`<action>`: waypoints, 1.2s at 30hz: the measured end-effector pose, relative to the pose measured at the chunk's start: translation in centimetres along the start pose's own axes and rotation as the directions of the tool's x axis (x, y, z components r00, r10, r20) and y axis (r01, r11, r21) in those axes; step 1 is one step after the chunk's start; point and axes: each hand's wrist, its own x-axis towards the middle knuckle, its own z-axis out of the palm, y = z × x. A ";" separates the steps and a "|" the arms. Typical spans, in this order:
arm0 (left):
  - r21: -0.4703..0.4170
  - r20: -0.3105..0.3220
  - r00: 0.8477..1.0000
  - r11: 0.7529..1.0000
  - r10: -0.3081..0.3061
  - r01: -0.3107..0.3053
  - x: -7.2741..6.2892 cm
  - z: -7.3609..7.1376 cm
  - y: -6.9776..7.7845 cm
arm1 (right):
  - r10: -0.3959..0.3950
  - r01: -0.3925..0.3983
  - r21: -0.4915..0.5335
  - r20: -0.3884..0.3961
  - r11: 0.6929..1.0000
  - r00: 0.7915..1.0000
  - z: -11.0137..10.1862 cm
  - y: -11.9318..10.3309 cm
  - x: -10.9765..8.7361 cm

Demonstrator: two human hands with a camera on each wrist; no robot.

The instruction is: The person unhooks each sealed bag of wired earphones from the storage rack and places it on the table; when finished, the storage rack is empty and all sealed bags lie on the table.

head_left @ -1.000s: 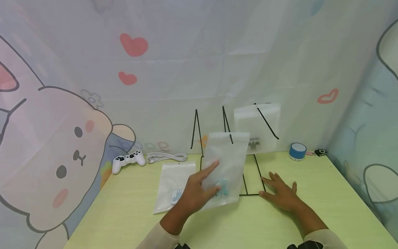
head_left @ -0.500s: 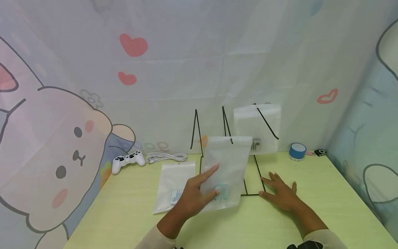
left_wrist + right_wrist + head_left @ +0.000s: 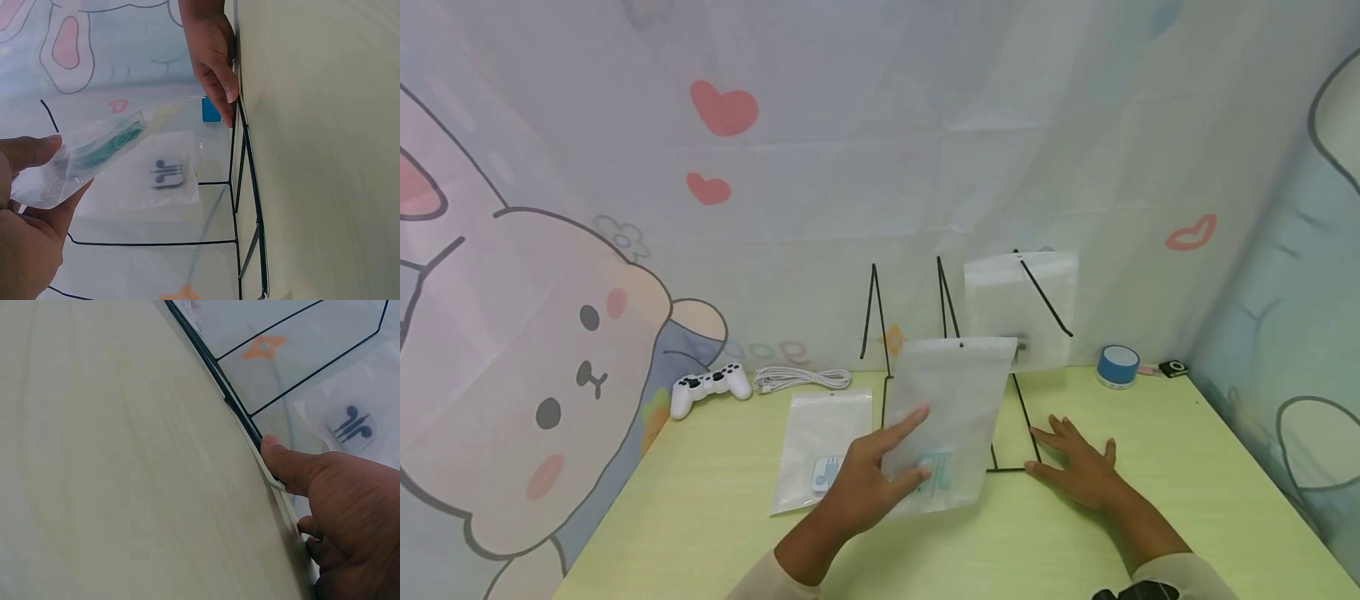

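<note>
My left hand (image 3: 868,483) pinches a frosted plastic zip bag (image 3: 951,408) at its left side, thumb in front. Teal contents show through near its bottom. The bag's top edge lies at the tip of the middle prong of a black wire display rack (image 3: 1030,425). My right hand (image 3: 1078,467) touches the rack's front right base corner with spread fingers; in the right wrist view its thumb (image 3: 284,464) lies against the base wire. From the right prong hangs another frosted bag (image 3: 1022,308), with dark earphones (image 3: 167,174) visible inside.
A flat zip bag (image 3: 831,425) with an earphone picture lies left of the rack. Behind it sit a white game controller (image 3: 711,388) and a coiled white cable (image 3: 801,379). At the back right stand a blue round speaker-like object (image 3: 1117,367) and a small black item (image 3: 1172,367).
The left hand has drawn its bag down and toward me along the middle prong, so less of the prong shows in front of the bag. The right hand has stayed put.
</note>
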 end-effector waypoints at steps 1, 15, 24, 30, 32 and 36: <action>0.001 0.002 1.000 1.000 0.003 -0.003 0.0 0.0 0.0 | 0.001 -0.001 0.002 0.001 1.000 1.000 0.0 0.0 0.0; -0.044 0.037 0.998 0.998 0.048 -0.046 -0.9 -0.4 -1.4 | -0.002 0.002 -0.003 0.000 1.000 1.000 -0.1 0.0 0.0; -0.184 0.096 0.992 0.978 -0.084 0.100 -0.9 -0.9 -2.8 | 0.002 -0.002 -0.002 0.004 1.000 1.000 0.0 0.2 0.0; -0.288 0.132 0.937 0.892 -0.323 0.349 -0.6 -1.3 -3.9 | 0.000 0.000 0.009 0.002 1.000 1.000 0.0 0.1 -0.1; -0.314 0.139 0.920 0.864 -0.367 0.393 -0.5 -1.5 -4.2 | 0.000 0.000 0.009 0.003 1.000 1.000 0.0 0.0 -0.1; -0.362 0.155 0.887 0.810 -0.436 0.462 -0.6 -1.9 -5.1 | 0.001 -0.002 0.009 0.007 1.000 1.000 0.0 0.1 -0.1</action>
